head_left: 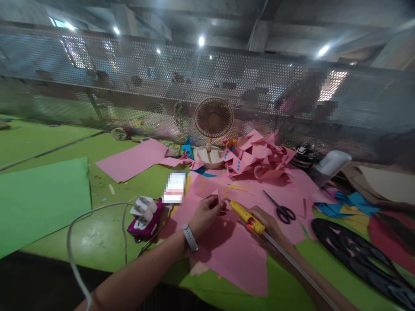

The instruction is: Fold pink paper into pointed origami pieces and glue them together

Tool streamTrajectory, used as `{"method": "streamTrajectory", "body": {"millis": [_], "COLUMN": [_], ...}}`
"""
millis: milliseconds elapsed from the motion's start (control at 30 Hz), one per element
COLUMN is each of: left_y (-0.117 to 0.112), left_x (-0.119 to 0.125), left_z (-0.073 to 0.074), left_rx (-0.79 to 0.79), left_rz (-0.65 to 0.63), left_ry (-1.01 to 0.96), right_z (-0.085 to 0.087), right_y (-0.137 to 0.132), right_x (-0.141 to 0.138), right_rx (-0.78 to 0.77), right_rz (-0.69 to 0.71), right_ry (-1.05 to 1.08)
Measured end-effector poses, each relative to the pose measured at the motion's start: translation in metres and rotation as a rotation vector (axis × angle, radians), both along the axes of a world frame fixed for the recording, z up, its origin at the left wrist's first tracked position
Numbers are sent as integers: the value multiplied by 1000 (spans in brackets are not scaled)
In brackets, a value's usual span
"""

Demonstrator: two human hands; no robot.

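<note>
- Head view: left hand (205, 218), pale grey strap (190, 237) at the wrist, reaches over the desk's near edge; thumb and fingertips bent close together, whether pinching paper I cannot tell;
- right hand (271, 228) curls round a yellow pen-shaped tool (243, 214), tip towards the left fingertips, above flat pink paper (236, 270) midway along the near edge;
- green desk (100, 233): crumpled-looking pink paper heap (259, 155) near its far edge, beside a beige round fan (214, 117);
- beyond that edge, grey perforated screen (136, 56); lit ceiling lamps (201, 41) above.

Yellow corded tool (242, 214), red light lit, slanting over flat pink paper (240, 270)
</note>
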State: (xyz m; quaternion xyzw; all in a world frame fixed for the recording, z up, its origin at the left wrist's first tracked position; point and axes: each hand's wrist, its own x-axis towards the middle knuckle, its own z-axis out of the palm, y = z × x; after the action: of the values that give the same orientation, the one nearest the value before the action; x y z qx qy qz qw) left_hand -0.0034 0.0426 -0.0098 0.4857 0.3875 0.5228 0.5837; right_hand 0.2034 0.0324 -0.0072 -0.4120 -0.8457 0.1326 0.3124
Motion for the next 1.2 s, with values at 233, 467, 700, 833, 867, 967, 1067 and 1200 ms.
{"method": "streamTrajectory", "body": {"millis": [233, 467, 700, 833, 867, 967, 1067, 1200], "left_y": [0, 0, 3, 7, 8, 10, 12, 13], "left_x": [-1, 0, -4, -7, -7, -7, -6, -5], "left_z": [-1, 0, -2, -5, -6, -6, -5, -6], "left_rx": [17, -21, -23, -29, -34, -47, -52, -56], "left_rz": [1, 8, 9, 59, 74, 116, 131, 136], "left_ry": [22, -8, -33, -34, -35, -38, -44, -55], "right_z": [2, 0, 32, 52, 53, 43, 20, -9], "right_y": [-1, 1, -6, -4, -3, -2, -7, -15], "right_x": [0, 1, 6, 34, 46, 95, 150, 203], "right_rx": [13, 65, 53, 112, 110, 89, 17, -122], "right_rz": [28, 47, -20, -167, -203, -349, -536, -706], "right_ry": [3, 10, 92, 38, -2, -132, -256, -369]}}
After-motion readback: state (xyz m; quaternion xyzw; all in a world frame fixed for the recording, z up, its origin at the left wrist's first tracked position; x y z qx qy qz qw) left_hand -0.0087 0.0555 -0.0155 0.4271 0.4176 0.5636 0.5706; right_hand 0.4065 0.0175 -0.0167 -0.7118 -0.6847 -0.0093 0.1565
